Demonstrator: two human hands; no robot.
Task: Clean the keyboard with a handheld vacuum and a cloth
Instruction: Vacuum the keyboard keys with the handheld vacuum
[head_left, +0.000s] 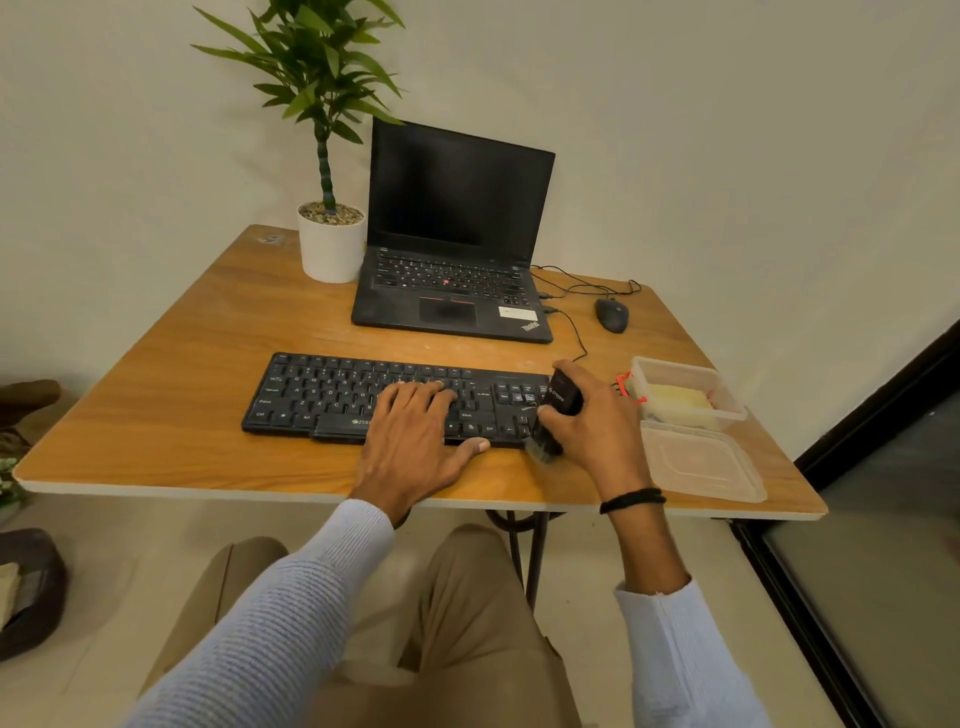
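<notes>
Both hands worked: my right hand had its grip wrapped around the handheld vacuum at the keyboard's right end, while my left hand lay flat, fingers spread, on the keys.

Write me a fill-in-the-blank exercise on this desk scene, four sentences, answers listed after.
1. The right hand grips a small black ____ over the keyboard's right end.
2. The left hand lies flat on the ____.
3. The laptop screen is ____.
4. The mouse lies to the ____ of the laptop.

Answers: vacuum; keyboard; dark; right
</notes>
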